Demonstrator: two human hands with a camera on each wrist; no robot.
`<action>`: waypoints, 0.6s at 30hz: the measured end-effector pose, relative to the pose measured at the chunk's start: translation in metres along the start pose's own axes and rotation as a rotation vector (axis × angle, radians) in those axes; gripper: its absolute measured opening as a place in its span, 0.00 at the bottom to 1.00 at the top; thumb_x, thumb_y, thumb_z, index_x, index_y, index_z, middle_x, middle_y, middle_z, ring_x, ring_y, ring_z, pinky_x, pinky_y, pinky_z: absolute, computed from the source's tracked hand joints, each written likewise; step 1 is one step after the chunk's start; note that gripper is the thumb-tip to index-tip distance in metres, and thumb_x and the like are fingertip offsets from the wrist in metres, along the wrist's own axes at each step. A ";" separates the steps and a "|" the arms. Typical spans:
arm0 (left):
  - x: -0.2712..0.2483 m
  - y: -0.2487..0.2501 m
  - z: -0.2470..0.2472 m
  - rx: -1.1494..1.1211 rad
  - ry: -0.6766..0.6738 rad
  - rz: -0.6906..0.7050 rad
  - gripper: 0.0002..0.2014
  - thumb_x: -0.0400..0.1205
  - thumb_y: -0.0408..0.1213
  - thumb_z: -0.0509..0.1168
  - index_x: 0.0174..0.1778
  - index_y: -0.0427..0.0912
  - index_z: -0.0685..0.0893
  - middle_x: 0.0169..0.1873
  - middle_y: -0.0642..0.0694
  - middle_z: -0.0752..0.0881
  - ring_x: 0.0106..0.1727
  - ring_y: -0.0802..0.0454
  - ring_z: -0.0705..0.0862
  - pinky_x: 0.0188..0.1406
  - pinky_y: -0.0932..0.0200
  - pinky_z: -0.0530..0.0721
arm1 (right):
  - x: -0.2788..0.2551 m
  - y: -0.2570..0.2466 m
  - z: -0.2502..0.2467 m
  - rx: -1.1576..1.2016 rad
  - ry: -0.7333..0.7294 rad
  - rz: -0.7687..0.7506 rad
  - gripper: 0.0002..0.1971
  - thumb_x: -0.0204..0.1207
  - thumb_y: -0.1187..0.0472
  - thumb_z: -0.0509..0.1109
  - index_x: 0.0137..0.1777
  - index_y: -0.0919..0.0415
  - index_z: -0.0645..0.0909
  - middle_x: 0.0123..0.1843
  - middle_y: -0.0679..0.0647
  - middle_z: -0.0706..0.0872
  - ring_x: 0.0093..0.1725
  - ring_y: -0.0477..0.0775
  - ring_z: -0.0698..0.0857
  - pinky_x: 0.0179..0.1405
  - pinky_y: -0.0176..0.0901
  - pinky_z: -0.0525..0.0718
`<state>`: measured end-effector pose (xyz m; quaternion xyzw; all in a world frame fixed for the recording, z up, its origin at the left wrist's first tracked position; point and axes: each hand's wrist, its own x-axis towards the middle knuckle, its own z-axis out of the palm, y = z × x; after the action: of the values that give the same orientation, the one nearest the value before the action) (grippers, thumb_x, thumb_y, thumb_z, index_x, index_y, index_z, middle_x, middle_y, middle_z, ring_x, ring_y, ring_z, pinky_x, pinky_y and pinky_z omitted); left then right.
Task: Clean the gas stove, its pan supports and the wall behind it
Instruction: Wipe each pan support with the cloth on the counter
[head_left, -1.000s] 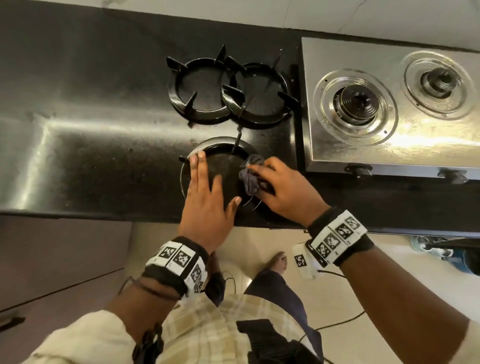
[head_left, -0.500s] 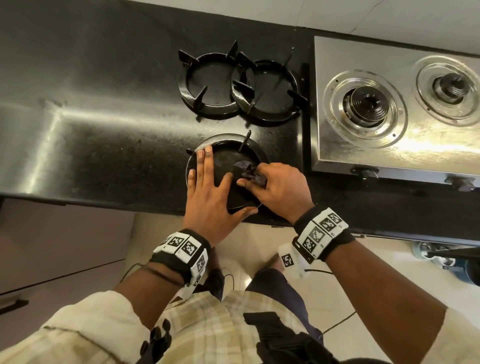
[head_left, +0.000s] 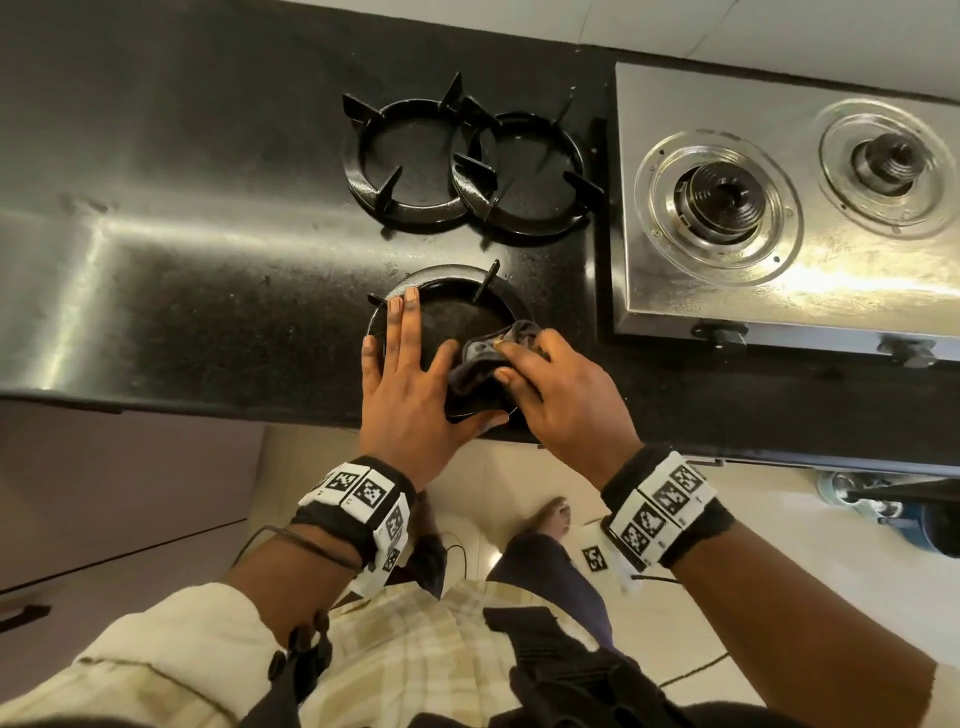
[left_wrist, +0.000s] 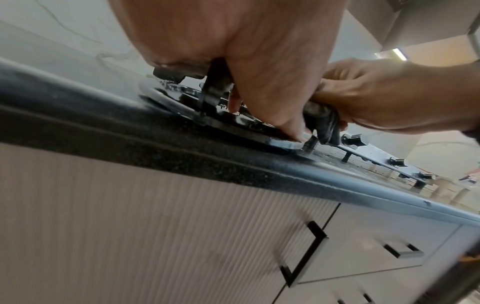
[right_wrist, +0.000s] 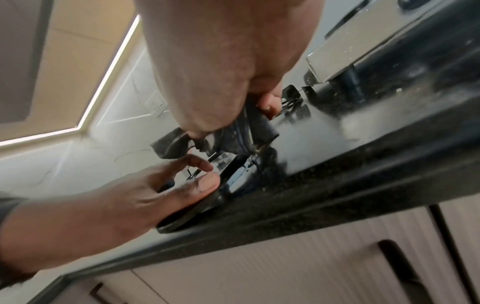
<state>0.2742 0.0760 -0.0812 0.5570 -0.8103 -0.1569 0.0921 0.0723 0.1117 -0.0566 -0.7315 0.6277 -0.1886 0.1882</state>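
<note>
A black round pan support lies on the dark counter near its front edge. My left hand lies flat on its left side with straight fingers, thumb on the near rim. My right hand grips a dark grey cloth bunched against the support's right side. In the left wrist view the cloth hangs below my right hand's fingers. In the right wrist view the cloth sits over the pan support. The steel gas stove stands at the right, both burners bare.
Two more black pan supports lie overlapping behind the one I hold. Pale wall tiles run behind the counter. Cabinet drawers with black handles sit under the counter edge. The stove's knobs face me.
My right hand with the cloth has slid along the right side of the pan support, first inward and then back toward the near rim. My left hand stays flat on the left side.
</note>
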 end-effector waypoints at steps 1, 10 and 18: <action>-0.001 0.000 0.000 -0.004 0.002 0.003 0.45 0.73 0.77 0.66 0.80 0.51 0.76 0.92 0.38 0.38 0.92 0.41 0.33 0.89 0.29 0.44 | -0.002 0.001 -0.004 -0.012 -0.014 -0.021 0.21 0.92 0.48 0.61 0.78 0.58 0.80 0.64 0.56 0.80 0.50 0.49 0.84 0.45 0.45 0.88; -0.002 -0.003 0.000 -0.024 -0.028 0.053 0.43 0.72 0.76 0.70 0.77 0.51 0.80 0.91 0.37 0.35 0.92 0.38 0.33 0.89 0.30 0.46 | 0.067 0.031 -0.056 -0.008 -0.106 -0.014 0.22 0.89 0.55 0.68 0.82 0.54 0.79 0.62 0.53 0.86 0.58 0.48 0.82 0.64 0.46 0.82; -0.002 -0.001 -0.001 -0.013 -0.022 0.007 0.45 0.72 0.77 0.68 0.78 0.51 0.78 0.91 0.36 0.36 0.91 0.38 0.31 0.89 0.34 0.42 | 0.077 0.015 -0.023 -0.073 -0.149 -0.081 0.20 0.84 0.58 0.70 0.75 0.57 0.82 0.64 0.54 0.84 0.60 0.54 0.83 0.63 0.51 0.84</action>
<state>0.2767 0.0775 -0.0803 0.5519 -0.8122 -0.1678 0.0874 0.0588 0.0327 -0.0411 -0.7746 0.5884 -0.1180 0.1999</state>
